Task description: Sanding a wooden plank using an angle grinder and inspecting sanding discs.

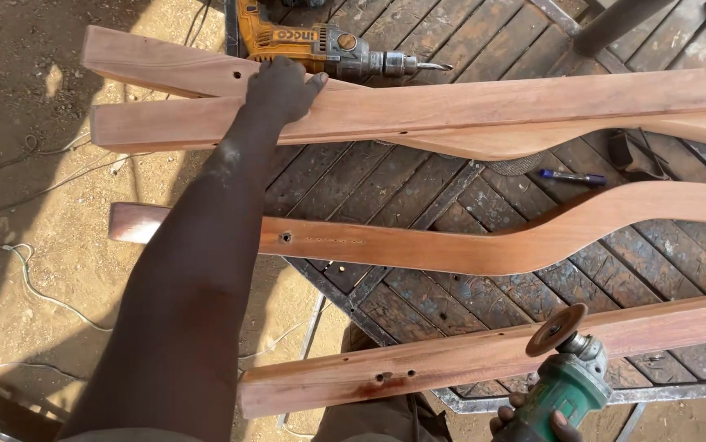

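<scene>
From the head camera, your left hand [283,86] lay flat, fingers spread, on the upper plank [468,110], pressing it down rather than gripping it. That plank ran across a dark slatted bench [451,299], with another plank [165,67] angled under it at the left. Just beyond your hand a yellow drill [320,45] rested on its side, bit pointing right, a dark oblong label on its body. Your right hand [533,426] was closed around a green grinder [570,385] at the bottom edge, its disc [556,329] tilted just over the near plank [484,356]. Between them lay a curved plank [468,241] with a drilled hole near your forearm. A blue pen [572,176] sat on the bench to the right. Pale cables [33,286] trailed over the dirt at the left.
</scene>
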